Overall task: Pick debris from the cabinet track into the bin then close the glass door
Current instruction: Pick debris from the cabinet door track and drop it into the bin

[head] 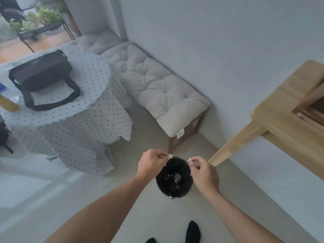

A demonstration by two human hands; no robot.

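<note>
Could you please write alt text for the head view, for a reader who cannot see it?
Left hand and right hand each pinch a pale scrap over a black bin on the floor, debris already inside it. A wooden cabinet stands at right.

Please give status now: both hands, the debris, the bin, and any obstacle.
Left hand and right hand each pinch a small debris piece above the bin. Bin open, scraps already inside. Nothing in the way. Glass door not in view.
</note>
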